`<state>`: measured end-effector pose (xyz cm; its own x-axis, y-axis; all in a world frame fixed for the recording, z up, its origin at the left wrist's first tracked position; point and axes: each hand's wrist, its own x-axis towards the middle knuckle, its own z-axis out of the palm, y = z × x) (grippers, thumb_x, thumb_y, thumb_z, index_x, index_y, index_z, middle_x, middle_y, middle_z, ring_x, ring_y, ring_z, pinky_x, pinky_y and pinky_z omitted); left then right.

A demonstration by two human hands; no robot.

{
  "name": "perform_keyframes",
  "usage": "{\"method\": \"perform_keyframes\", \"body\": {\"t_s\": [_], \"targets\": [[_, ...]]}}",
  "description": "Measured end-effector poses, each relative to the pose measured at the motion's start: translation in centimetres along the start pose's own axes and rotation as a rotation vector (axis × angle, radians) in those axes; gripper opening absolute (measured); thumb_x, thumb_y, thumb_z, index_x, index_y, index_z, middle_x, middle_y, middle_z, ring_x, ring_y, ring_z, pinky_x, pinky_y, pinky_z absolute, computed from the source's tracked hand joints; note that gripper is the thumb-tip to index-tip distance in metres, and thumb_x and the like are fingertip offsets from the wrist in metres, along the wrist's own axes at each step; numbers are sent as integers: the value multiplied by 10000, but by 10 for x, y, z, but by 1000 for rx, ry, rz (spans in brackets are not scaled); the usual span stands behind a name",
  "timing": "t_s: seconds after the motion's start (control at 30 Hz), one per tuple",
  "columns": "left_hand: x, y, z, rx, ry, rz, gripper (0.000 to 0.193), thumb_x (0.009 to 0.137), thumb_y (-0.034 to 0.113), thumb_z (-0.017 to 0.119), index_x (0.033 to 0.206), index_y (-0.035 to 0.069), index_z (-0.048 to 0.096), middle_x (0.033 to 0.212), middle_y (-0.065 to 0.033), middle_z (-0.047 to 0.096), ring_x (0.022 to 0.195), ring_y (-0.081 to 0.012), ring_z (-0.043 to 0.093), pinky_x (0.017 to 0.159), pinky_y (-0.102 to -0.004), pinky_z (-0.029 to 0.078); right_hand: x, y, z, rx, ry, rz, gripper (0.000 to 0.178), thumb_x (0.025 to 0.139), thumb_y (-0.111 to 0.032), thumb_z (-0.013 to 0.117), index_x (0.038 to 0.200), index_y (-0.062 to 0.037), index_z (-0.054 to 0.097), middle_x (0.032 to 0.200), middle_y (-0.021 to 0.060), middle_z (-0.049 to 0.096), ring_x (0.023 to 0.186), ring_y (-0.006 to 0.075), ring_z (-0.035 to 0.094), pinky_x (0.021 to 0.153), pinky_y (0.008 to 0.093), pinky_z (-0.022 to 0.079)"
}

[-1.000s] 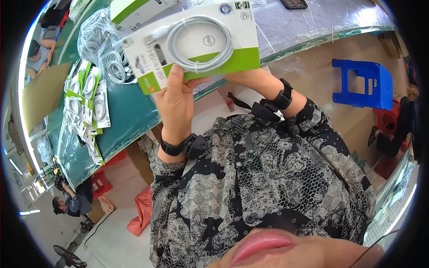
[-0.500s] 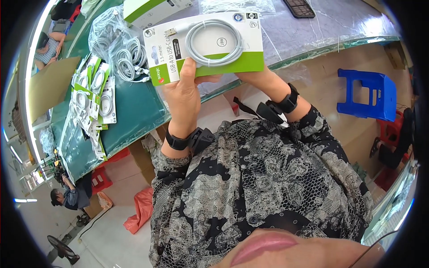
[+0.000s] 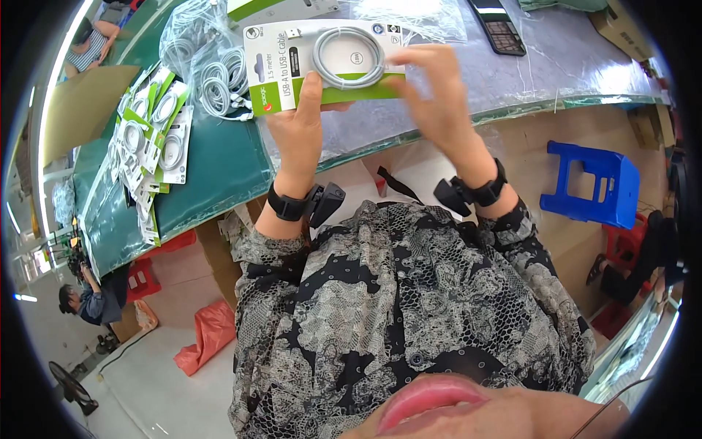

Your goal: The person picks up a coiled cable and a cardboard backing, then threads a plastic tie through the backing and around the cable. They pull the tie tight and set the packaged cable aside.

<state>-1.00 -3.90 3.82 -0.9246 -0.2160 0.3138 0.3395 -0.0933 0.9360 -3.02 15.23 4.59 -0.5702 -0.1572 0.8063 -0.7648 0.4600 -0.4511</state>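
Observation:
My left hand (image 3: 296, 143) holds a white and green cable card (image 3: 275, 66) by its lower left part, thumb on the front and the other fingers behind. A coiled light-grey USB cable (image 3: 344, 82) is fastened to the card's front. At the card's right edge is my right hand (image 3: 442, 91), blurred by motion; its thumb and fingers look apart, and whether they touch the card is unclear. The card is held up over the table (image 3: 512, 80), facing me. Each of my wrists wears a black strap with a small device.
Carded cables (image 3: 150, 143) lie piled on the green mat (image 3: 212, 161) at left. Beyond them are loose coiled cables (image 3: 216, 88), a clear plastic bag (image 3: 190, 29) and a green-white box (image 3: 281, 9). A phone (image 3: 497, 25) lies far right. A blue stool (image 3: 621, 186) stands right.
My right hand has come out from behind the card to its right edge, in front. The card has shifted slightly, still in my left hand. The view has moved a little.

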Motion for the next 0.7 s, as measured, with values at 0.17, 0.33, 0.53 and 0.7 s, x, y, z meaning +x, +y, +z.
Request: {"method": "perform_keyframes", "body": {"t_s": [0.17, 0.33, 0.53, 0.7], "targets": [[-5, 9, 7, -12, 79, 2, 229, 880, 98, 602, 1035, -68, 575, 932, -90, 636, 762, -112, 605, 538, -252, 526, 8, -25, 14, -94, -143, 3, 350, 728, -45, 695, 1061, -76, 592, 810, 4, 594, 851, 195, 529, 873, 329, 350], [-5, 6, 4, 59, 67, 43, 190, 888, 103, 592, 981, -62, 595, 865, -79, 640, 700, -118, 614, 493, -252, 508, 0, -12, 23, 94, -227, 21, 342, 735, -27, 677, 1063, -77, 592, 800, 2, 587, 799, 180, 532, 909, 344, 331], [-7, 9, 5, -93, 27, -158, 203, 905, 137, 588, 937, -61, 615, 771, -60, 639, 580, -121, 607, 469, -256, 503, -5, -20, 21, 263, -319, 95, 330, 759, -11, 651, 1076, -73, 582, 789, 9, 581, 783, 175, 564, 979, 384, 315], [-4, 8, 2, 48, -48, -47, 228, 905, 171, 604, 934, -54, 631, 775, -57, 645, 597, -116, 614, 484, -251, 510, -8, -22, 28, 14, -277, 82, 392, 770, -26, 653, 1144, -66, 542, 800, 17, 582, 804, 177, 589, 1014, 428, 290]]}}
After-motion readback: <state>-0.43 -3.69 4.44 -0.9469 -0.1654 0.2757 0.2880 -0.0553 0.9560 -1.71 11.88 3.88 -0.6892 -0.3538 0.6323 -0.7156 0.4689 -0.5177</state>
